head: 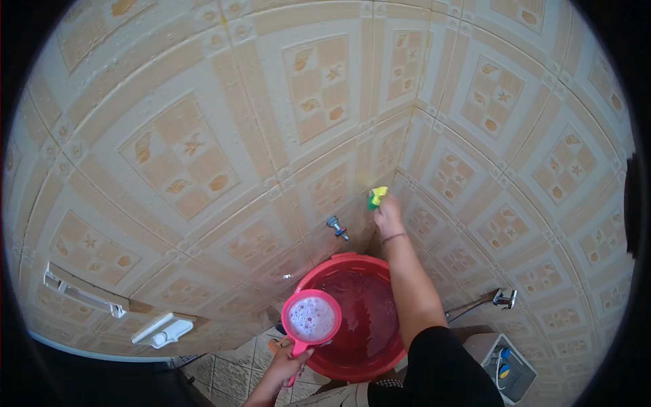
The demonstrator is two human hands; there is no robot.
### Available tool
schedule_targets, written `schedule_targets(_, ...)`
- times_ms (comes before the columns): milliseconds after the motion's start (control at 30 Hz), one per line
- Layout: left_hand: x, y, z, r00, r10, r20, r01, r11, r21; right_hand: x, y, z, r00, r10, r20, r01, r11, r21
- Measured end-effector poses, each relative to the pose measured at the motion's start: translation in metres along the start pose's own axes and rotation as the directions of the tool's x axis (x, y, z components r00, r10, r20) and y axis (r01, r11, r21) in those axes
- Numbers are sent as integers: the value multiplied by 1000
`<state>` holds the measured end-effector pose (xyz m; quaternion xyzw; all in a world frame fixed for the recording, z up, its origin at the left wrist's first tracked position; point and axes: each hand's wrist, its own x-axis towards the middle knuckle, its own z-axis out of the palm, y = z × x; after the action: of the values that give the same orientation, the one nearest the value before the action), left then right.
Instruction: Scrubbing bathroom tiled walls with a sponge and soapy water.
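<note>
My left hand [286,364] grips the handle of a pink plastic dipper [301,348], held over the near left rim of a large red basin. Foamy, soapy liquid [312,319] fills the dipper's bowl. My right arm reaches forward across the basin, and my right hand [389,211] holds a yellow and green scrubbing sponge [377,197] at the tiled wall [325,188], close to the corner. Whether the sponge presses on the tile is hard to tell. Water stands in the red basin [351,260], whose right side is partly hidden by my arm.
A metal tap [337,229] sticks out of the wall above the basin. On the left wall are a white rail [84,290] and a white soap holder [164,329]. A bidet-spray holder [505,299] juts from the right wall. A grey tank without its lid [519,366] stands lower right.
</note>
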<state>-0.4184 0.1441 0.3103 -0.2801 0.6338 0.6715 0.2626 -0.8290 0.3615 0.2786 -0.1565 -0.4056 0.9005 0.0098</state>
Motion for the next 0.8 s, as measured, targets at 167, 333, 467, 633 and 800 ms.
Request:
schedule_targets(167, 35, 20, 42, 1000, 24, -21, -23, 999, 32, -118, -32, -2, 931, 217, 294, 40, 739, -673)
schedule_targets(333, 64, 57, 104, 998, -16, 59, 17, 1000, -13, -160, 12, -67, 632, 380, 675, 737, -27, -675)
schedule_targets(467, 83, 70, 141, 999, -15, 50, 18, 998, -56, -133, 41, -112, 654, 304, 693, 740, -70, -668)
schedule_targets(633, 98, 70, 146, 1000, 20, -1, -20, 998, -52, -88, 4, -84, 717, 413, 561, 303, 541, -785)
schedule_targets(800, 106, 70, 155, 999, -27, 23, 28, 999, -47, -1, -10, -48, 996, 52, 76, -34, 973, -228)
